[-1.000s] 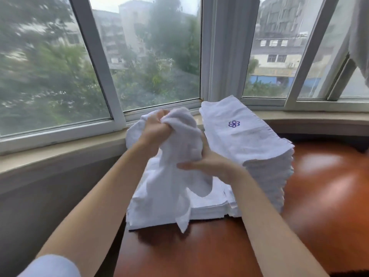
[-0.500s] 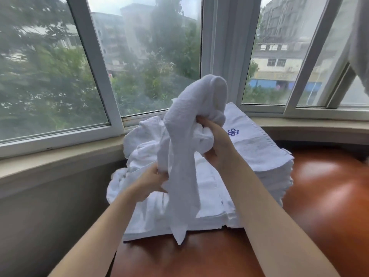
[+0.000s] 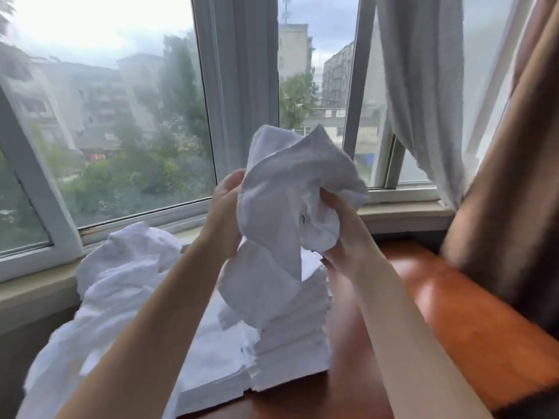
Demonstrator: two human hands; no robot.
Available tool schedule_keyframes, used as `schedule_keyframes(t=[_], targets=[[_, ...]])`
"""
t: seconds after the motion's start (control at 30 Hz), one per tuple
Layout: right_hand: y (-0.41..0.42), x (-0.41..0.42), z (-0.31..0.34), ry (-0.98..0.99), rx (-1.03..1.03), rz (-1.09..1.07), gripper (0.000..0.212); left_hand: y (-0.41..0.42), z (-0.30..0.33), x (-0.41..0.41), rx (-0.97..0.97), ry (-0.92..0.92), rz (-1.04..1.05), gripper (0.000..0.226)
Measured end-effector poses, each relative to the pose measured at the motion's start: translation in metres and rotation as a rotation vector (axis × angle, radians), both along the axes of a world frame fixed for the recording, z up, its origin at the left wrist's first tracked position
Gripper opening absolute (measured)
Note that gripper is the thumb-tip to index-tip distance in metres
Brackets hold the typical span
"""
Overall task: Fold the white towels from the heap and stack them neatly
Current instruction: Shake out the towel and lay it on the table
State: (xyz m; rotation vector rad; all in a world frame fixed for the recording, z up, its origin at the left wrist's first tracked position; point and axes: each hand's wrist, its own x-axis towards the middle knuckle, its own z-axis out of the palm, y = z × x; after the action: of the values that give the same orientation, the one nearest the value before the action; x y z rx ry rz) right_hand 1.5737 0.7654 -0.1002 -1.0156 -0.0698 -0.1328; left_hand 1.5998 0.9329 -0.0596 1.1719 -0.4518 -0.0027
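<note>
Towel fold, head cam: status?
Left hand and right hand both grip one crumpled towel, held up, unfolded. Folded stack and heap below. Nothing obstructing.

We hold a crumpled towel (image 3: 290, 201) at the centre of the frame, left hand (image 3: 227, 207) on its left side, right hand (image 3: 341, 231) on its right. Below it, the stack of folded towels (image 3: 290, 352) sits on the table (image 3: 453, 313). The loose heap (image 3: 121, 282) lies at lower left, against the windowsill (image 3: 36, 285). A curtain (image 3: 423, 86) hangs at upper right.
</note>
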Motion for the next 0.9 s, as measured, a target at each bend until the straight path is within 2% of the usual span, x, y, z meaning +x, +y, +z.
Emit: schedule_keyframes(t=[0.13,0.3,0.37,0.47,0.57,0.73,0.9], targets=[[-0.098,-0.024,-0.009,0.007,0.006,-0.118,0.044,-0.1,-0.009,-0.023,0.083,0.007,-0.027,0.023],[-0.209,-0.04,-0.03,0.102,-0.002,-0.15,0.04,-0.211,-0.025,-0.036,0.105,0.1,-0.018,0.014],[-0.248,-0.039,-0.048,0.143,0.1,-0.18,0.038,-0.25,-0.044,-0.033,0.174,0.154,0.039,0.015],[-0.287,-0.036,-0.101,0.297,0.2,-0.245,0.03,-0.303,-0.093,-0.024,0.358,0.275,0.045,0.014],[-0.316,-0.03,-0.158,0.517,0.182,-0.28,0.018,-0.349,-0.147,-0.005,0.538,0.365,-0.003,0.015],[-0.362,-0.014,-0.199,0.764,0.297,-0.24,0.048,-0.412,-0.207,0.044,0.69,0.435,-0.081,0.012],[-0.404,0.006,-0.21,0.786,0.337,-0.174,0.049,-0.452,-0.226,0.072,0.721,0.481,-0.108,0.014]])
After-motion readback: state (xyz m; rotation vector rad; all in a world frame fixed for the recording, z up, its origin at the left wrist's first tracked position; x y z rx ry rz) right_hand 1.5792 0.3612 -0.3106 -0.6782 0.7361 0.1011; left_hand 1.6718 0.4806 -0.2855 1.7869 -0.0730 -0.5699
